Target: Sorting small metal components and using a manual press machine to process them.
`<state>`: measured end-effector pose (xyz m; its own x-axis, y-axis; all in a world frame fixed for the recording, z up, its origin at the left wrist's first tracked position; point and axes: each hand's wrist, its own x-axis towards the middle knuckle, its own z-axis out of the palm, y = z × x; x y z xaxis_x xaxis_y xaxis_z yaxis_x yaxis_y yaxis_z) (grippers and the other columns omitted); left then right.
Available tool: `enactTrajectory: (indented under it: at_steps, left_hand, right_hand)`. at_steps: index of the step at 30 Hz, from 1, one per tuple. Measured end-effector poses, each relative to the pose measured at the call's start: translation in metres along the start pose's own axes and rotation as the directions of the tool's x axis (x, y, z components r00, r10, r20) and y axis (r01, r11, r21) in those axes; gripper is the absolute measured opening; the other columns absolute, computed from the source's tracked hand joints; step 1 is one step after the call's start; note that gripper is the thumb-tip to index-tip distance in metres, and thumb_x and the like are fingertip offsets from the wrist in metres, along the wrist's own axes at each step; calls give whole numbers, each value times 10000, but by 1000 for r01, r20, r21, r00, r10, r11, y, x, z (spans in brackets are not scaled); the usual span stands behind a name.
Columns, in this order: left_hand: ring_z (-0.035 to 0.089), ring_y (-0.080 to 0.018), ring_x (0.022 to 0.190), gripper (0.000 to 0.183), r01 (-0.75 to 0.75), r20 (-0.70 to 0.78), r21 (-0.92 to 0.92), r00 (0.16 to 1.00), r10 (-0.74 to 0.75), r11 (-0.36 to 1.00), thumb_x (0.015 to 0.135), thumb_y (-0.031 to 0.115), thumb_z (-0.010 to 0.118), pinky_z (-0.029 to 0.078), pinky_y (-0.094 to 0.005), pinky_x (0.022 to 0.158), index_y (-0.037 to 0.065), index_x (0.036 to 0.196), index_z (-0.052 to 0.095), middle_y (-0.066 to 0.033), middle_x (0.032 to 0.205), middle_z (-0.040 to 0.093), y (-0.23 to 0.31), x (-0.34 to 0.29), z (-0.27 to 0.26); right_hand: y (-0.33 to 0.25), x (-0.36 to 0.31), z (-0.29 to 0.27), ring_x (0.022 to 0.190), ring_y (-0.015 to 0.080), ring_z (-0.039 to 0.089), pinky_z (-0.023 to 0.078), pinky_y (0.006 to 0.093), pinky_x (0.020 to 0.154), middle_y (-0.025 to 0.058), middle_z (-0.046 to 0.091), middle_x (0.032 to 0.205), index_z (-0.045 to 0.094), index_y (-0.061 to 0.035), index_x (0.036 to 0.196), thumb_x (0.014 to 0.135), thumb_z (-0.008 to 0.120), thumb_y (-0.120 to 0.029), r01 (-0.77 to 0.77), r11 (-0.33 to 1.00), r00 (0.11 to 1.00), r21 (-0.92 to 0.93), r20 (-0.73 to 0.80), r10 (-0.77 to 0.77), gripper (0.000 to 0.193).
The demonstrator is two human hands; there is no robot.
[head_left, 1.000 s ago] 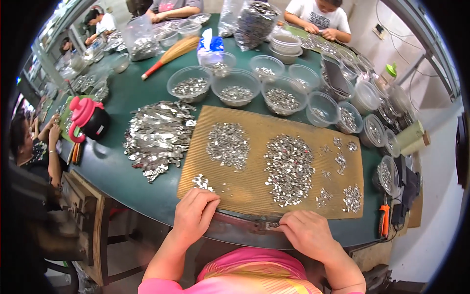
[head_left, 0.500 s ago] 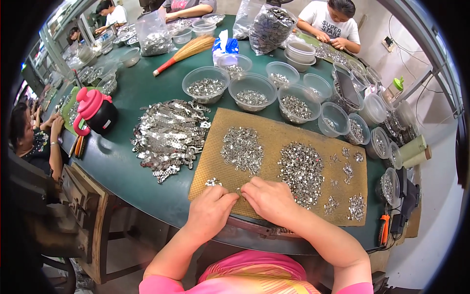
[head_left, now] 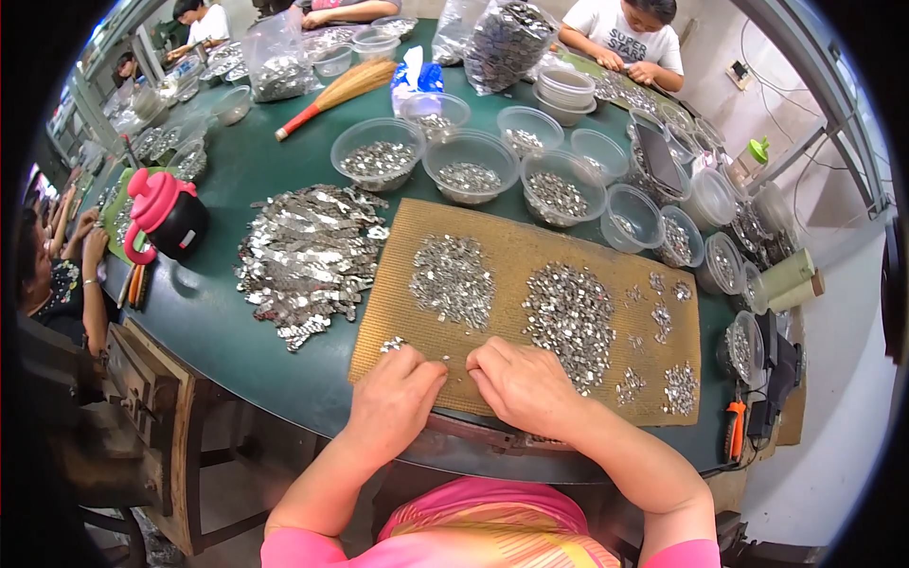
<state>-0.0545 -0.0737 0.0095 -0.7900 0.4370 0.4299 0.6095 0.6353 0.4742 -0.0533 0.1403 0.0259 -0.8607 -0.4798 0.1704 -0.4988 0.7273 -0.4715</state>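
Note:
Over the near edge of a tan ribbed mat (head_left: 516, 232), my left hand (head_left: 390, 402) is closed in a pinch. A tiny silver metal piece (head_left: 445, 358) shows by its fingertips; whether it is gripped or lies on the mat is unclear. A short gap to the right, my right hand (head_left: 527, 386) is also pinched, with its fingertips hidden. Beyond the hands lie a pile of slender silver pieces (head_left: 453, 282) and a larger pile of chunkier metal links (head_left: 570, 317). Several small heaps, including one cluster (head_left: 680, 389), sit on the mat's right side.
Linked metal strips (head_left: 308, 256) lie left of the mat. Clear plastic bowls (head_left: 471, 170) of metal parts line its far side. Around them are a pink-lidded black mug (head_left: 170, 218), a broom (head_left: 341, 95) and orange-handled pliers (head_left: 735, 431). Other people work around the green table.
My hands have moved apart, widening the gap between their fingertips. The whole view has shifted slightly, so the table's things appear a little further left and up.

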Motion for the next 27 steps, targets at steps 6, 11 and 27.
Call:
enactTrajectory:
  at_steps: [6, 11, 27]
  left_hand:
    - [602, -281, 824, 135, -4, -18, 83, 1000, 6, 997, 819, 77, 774, 505, -396, 709, 80, 891, 660, -73, 854, 559, 2, 5, 7]
    - [595, -295, 818, 134, -25, 16, 39, 1000, 24, 999, 830, 26, 749, 498, -413, 700, 59, 914, 650, -86, 852, 547, 5, 7, 9]
    - [593, -289, 824, 117, -81, 52, 120, 996, 75, 989, 847, 30, 731, 502, -398, 689, 55, 908, 634, -87, 851, 532, 14, 10, 9]
  right_hand:
    - [7, -56, -33, 825, 322, 675, 537, 426, 726, 103, 649, 916, 599, -50, 989, 917, 688, -69, -47, 998, 995, -30, -88, 44, 116]
    - [-2, -102, -43, 895, 305, 659, 523, 422, 810, 96, 647, 946, 596, -51, 987, 885, 694, -58, -38, 999, 998, -26, -55, 36, 141]
    - [-10, -124, -30, 1017, 263, 686, 538, 386, 850, 74, 672, 1034, 637, -61, 1004, 835, 731, -42, -107, 994, 986, -15, -130, 104, 194]
